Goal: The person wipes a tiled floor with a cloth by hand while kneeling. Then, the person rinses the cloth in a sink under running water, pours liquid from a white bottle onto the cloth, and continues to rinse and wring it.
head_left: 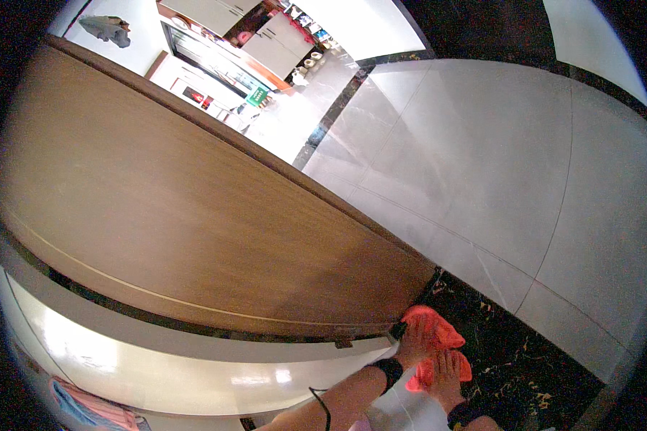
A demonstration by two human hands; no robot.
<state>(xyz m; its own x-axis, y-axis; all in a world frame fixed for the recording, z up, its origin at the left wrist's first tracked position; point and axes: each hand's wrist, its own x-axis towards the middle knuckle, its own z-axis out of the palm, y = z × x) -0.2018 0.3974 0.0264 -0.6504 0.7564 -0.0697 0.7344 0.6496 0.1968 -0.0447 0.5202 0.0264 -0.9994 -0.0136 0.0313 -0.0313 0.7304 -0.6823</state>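
An orange-red cloth (447, 332) lies bunched low at the right, by the bottom corner of a brown wooden door (216, 201). My left hand (417, 343) grips its upper part, fingers laid over the fabric. Just below, my right hand (448, 379) has its fingers curled on more of the same orange-red fabric. Whether this is one cloth or two, I cannot tell. Both hands are close together over a black marble threshold strip (510, 345). The fingertips are partly lost in the folds.
Grey floor tiles (467, 165) spread beyond the door, up to a dark-edged wall. Cabinets (277, 43) and a small green stool-like object (257, 97) stand in the far room. A glossy pale surface (194, 377) and folded pink and blue cloths (93, 409) are at the lower left.
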